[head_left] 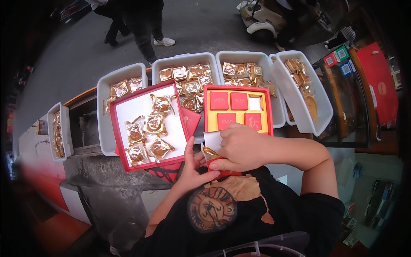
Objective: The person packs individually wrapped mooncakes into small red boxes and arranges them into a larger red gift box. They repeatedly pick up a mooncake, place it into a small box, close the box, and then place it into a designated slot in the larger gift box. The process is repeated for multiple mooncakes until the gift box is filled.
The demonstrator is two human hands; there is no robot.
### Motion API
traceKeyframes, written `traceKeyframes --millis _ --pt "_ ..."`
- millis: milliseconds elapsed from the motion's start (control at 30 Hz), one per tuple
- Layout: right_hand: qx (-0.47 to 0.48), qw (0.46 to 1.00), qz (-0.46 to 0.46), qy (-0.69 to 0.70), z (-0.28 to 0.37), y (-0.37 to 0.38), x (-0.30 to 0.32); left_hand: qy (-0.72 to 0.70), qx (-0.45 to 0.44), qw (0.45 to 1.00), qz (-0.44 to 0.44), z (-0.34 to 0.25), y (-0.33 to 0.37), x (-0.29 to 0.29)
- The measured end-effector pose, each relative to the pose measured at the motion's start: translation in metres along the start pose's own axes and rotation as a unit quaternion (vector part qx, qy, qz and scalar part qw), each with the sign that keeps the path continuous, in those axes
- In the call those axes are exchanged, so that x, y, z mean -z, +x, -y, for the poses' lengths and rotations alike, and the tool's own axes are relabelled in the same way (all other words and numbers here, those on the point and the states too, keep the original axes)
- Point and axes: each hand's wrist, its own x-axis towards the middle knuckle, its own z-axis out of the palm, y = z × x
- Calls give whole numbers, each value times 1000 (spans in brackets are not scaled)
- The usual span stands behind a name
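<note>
Close to my body, a small red carton (217, 168) with a raised white-lined flap (212, 138) is held in both hands. A gold-wrapped mooncake (209, 152) shows at its opening. My left hand (193, 169) grips the carton's left side, thumb along the front. Curled over its right side, my right hand (243, 149) has its thumb on the front and its fingers by the flap; its fingertips are partly hidden. Just beyond lies a red gift box (206, 112) with a yellow insert and several small red cartons (219, 101). On the left, a red box lid (118, 136) carries several wrapped mooncakes (155, 124).
White plastic bins (185, 58) of wrapped mooncakes line the far side; one at the right (319, 96) is tilted. A smaller bin (64, 128) stands far left. Red cartons (169, 171) lie beneath the lid. Beyond are passers-by (141, 25) and a parked scooter (261, 25).
</note>
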Motion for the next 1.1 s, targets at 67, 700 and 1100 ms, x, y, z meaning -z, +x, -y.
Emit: traceKeyframes --millis 67,700,1100 --pt "32 999 1 37 -11 -3 -2 26 -38 999 15 14 0 3" --pt "-105 725 -249 634 -54 -26 -100 215 -90 970 75 -2 16 7" --pt "-51 810 -338 477 -37 -53 -136 221 -157 962 22 4 26 14"
